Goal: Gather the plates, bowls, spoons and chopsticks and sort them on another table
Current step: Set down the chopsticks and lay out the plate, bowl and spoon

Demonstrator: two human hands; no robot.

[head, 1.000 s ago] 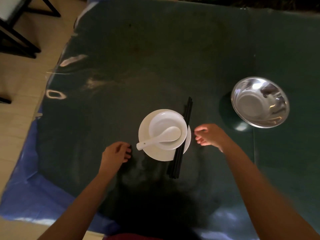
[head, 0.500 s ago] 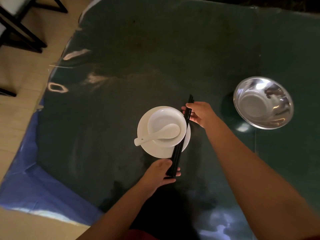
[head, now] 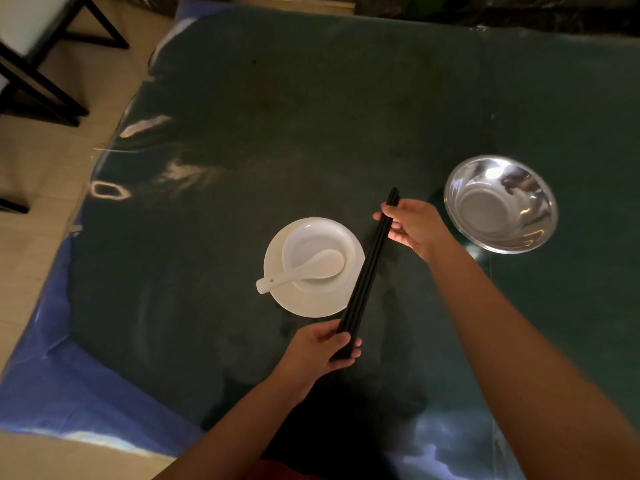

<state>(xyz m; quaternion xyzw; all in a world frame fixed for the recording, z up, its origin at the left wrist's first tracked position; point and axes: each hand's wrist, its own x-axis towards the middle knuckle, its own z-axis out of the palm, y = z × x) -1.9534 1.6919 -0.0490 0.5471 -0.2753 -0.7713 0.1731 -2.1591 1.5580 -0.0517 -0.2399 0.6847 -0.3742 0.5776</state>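
Note:
Black chopsticks (head: 369,271) lie diagonally just right of a white plate (head: 301,303). My left hand (head: 320,351) grips their near end and my right hand (head: 412,225) pinches their far end. On the plate sits a white bowl (head: 315,237) with a white ceramic spoon (head: 301,271) resting across it, handle pointing left. A shiny steel bowl (head: 500,204) stands to the right of my right hand.
The table (head: 311,116) is covered by a dark green glossy cloth over a blue sheet (head: 45,375) that hangs off the left edge. A black-framed chair (head: 38,64) stands on the tiled floor at the far left.
Both hands came in from beside the plate and closed on the two ends of the chopsticks. The chopsticks have shifted slightly right, off the plate rim.

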